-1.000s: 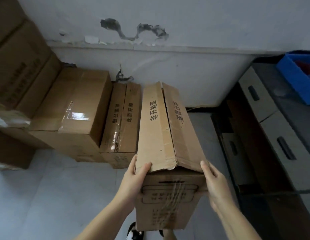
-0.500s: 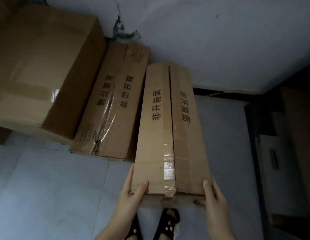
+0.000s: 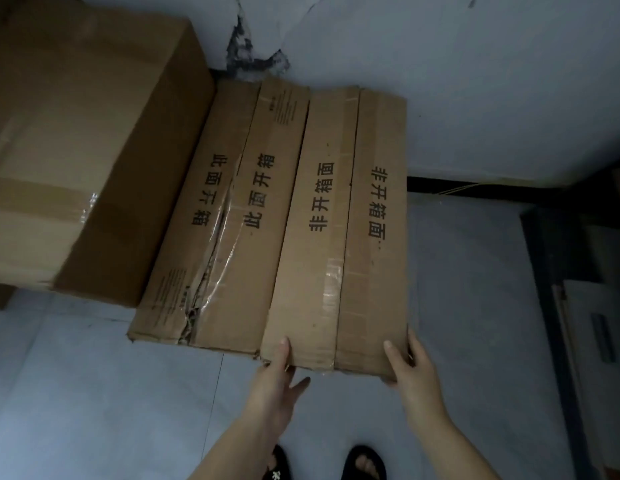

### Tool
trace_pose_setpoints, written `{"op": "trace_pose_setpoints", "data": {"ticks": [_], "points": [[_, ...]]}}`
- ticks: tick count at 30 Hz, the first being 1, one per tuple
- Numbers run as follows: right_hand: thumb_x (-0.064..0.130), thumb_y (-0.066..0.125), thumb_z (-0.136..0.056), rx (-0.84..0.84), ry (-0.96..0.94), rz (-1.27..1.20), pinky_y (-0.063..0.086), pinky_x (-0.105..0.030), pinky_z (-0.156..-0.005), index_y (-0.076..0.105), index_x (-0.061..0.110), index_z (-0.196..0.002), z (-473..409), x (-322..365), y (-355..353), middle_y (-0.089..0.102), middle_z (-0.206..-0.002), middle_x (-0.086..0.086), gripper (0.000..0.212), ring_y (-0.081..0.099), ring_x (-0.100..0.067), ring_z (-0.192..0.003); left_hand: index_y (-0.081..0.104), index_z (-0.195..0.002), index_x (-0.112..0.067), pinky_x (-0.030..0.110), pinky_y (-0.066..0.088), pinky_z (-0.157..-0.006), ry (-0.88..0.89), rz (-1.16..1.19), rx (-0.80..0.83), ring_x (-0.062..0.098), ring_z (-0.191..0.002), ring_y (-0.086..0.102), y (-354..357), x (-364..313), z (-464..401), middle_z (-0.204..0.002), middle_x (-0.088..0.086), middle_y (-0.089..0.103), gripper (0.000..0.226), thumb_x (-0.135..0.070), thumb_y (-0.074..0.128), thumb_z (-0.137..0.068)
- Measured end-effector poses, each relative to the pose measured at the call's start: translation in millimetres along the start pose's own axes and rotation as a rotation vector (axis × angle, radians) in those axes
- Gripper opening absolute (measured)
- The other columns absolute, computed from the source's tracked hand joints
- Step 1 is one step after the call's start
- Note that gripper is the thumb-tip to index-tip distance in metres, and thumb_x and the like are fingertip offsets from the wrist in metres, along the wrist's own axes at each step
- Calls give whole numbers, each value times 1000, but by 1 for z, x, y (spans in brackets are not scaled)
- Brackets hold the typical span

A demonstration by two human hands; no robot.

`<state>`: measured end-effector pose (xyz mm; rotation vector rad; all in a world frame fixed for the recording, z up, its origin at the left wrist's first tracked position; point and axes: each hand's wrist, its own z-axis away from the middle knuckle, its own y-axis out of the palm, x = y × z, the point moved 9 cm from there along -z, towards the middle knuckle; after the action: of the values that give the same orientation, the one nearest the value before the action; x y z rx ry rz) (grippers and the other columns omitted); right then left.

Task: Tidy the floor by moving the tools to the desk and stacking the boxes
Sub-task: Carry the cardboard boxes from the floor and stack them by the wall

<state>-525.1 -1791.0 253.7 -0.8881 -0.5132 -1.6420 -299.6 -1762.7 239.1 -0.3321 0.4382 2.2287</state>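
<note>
The person's left hand (image 3: 272,379) touches the near left corner of a long brown cardboard box printed with black Chinese characters (image 3: 339,230): the thumb lies flat on the top face and the fingers spread loosely below the near edge. The right hand (image 3: 410,370) grips the near right corner, thumb on top and fingers curled round the side.

Half a second ago this long box was angled away from its neighbour with a gap between them; now it lies flat on the pale grey floor (image 3: 94,393), pushed up so its left side touches a second long brown cardboard box with torn tape along its seam (image 3: 225,216). The far ends of both are close to the white wall (image 3: 475,81).

Left of the torn box stands a large, taller brown cardboard carton sealed with clear tape (image 3: 76,150), touching it. Two feet in black sandals (image 3: 364,462) show at the bottom edge.
</note>
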Motion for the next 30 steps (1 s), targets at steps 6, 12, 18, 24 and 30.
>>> {"op": "trace_pose_setpoints", "data": {"ticks": [6, 12, 18, 24, 30], "points": [[22, 57, -93, 22, -32, 22, 44, -44, -103, 40, 35, -140, -11, -9, 16, 55, -125, 18, 52, 53, -6, -116, 42, -134, -12, 58, 38, -100, 32, -50, -5, 33, -129, 43, -8, -5, -21, -137, 12, 49, 42, -29, 46, -96], [30, 56, -93, 101, 37, 173, 42, -47, -104, 36, 34, -142, -11, -2, 14, 47, -140, 9, 53, 45, -14, -127, 47, -127, -3, 51, 43, -92, -47, -184, -49, 30, -129, 43, -15, -9, -8, -138, 17, 46, 41, -29, 51, -95], [36, 55, -92, 186, 2, 384, 18, -30, -116, 16, 21, -150, 54, 69, 0, 22, -156, 2, 71, 24, -12, -141, 29, -144, -12, 41, 45, -95, 77, -548, -29, 23, -117, 51, -16, -58, 87, -135, 11, 48, 59, -31, 54, -94], [55, 49, -83, 440, -291, 605, 15, -19, -110, 13, 52, -139, 210, 192, -8, 19, -152, 15, 67, 20, 1, -138, 42, -138, -23, 33, 46, -98, 336, -870, 151, 9, -108, 59, 12, -103, 269, -116, -4, 62, 45, -28, 52, -95], [58, 46, -81, 466, -507, 692, 8, 9, -92, 9, 56, -135, 342, 244, -47, 10, -134, 44, 66, 9, 33, -121, 41, -124, -46, 13, 42, -95, 741, -1085, 333, -8, -109, 55, 22, -110, 435, -114, -21, 61, 44, -44, 53, -81]]}}
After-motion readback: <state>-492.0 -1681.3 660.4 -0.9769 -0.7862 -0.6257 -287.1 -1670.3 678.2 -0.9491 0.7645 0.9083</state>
